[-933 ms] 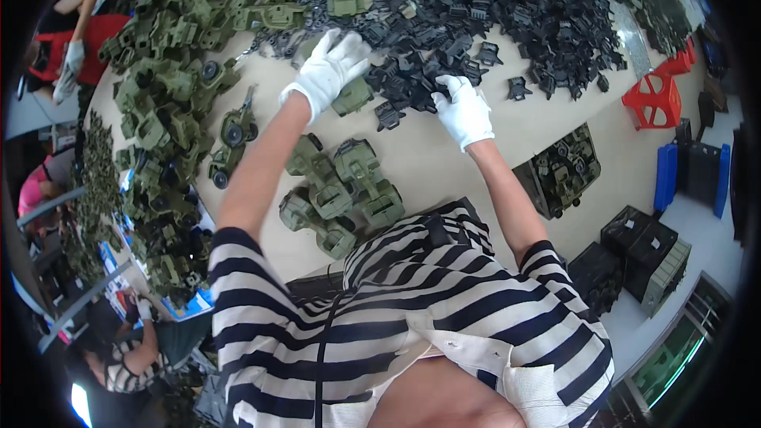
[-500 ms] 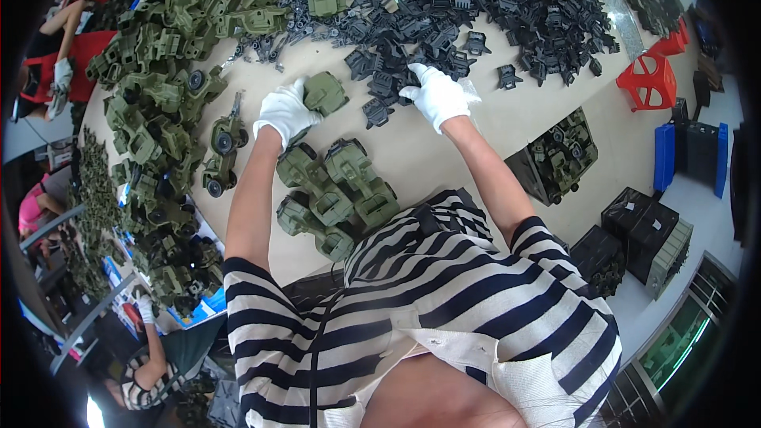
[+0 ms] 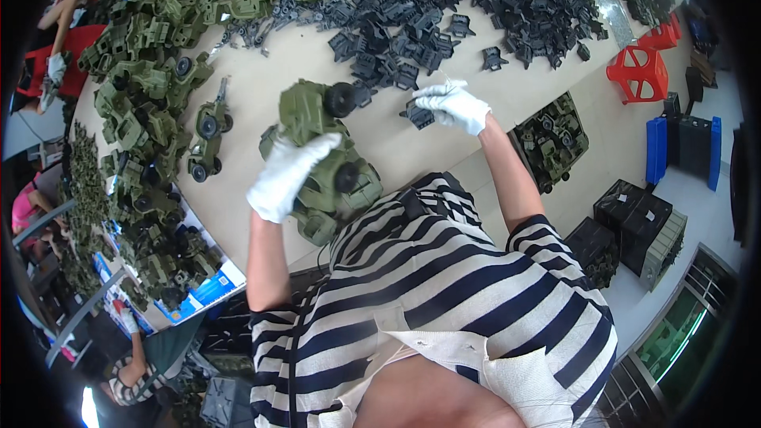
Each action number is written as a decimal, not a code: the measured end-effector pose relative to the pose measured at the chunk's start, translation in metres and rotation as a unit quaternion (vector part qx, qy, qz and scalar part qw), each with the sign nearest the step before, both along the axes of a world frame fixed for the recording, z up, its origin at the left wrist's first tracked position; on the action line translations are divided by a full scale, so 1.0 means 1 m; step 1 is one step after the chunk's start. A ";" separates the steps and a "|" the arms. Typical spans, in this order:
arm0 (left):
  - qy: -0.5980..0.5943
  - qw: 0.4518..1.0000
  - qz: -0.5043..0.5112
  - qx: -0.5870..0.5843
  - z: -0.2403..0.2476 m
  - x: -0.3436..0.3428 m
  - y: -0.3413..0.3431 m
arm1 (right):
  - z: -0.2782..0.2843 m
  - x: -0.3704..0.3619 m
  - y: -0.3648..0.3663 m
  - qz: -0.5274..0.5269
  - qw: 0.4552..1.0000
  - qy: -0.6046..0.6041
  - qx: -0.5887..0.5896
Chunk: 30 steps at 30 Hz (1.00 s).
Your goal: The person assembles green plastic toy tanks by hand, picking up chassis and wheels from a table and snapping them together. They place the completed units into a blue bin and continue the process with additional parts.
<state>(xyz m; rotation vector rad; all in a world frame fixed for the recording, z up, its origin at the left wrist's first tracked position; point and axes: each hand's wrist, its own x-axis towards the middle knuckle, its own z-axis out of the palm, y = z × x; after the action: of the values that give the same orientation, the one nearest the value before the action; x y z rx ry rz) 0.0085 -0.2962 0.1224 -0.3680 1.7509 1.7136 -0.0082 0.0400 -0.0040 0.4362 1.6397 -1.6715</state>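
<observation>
My left hand, in a white glove, is closed around an olive-green toy truck with black wheels, lifted over the table and turned on its side. Between the gloved fingers of my right hand is a small dark grey plastic part, held just short of the big pile of similar dark parts. Other green toy trucks stand close to my body, partly hidden under the held one and my left hand.
Green truck bodies lie heaped along the left and far left. A wheeled green piece sits alone left of centre. Right of the table are a crate of green parts, a red stool and dark bins. Co-workers sit at left.
My left hand has drawn back toward me and raised the truck, its wheels now showing. My right hand has come away from the dark pile with one part, moving slightly right and nearer.
</observation>
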 end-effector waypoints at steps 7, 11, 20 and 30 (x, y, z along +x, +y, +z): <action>-0.055 0.991 0.117 0.046 -0.040 0.064 0.030 | -0.010 0.062 -0.028 0.077 0.809 0.309 0.494; -0.038 0.984 0.159 0.073 -0.034 0.068 0.042 | -0.015 0.075 -0.050 0.169 0.788 0.230 0.545; 0.017 0.997 0.046 0.063 0.007 0.076 0.050 | 0.054 0.029 -0.063 0.041 0.952 0.239 -0.185; 0.033 0.999 0.015 0.006 0.005 0.084 0.047 | 0.059 0.024 -0.065 0.114 0.941 0.201 -0.249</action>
<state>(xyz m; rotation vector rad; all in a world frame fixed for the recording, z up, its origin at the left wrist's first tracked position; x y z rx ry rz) 0.0926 -0.2493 0.1272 -0.3366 1.7894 1.7753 0.0156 -0.0252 0.0552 -0.3551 1.3892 -1.9911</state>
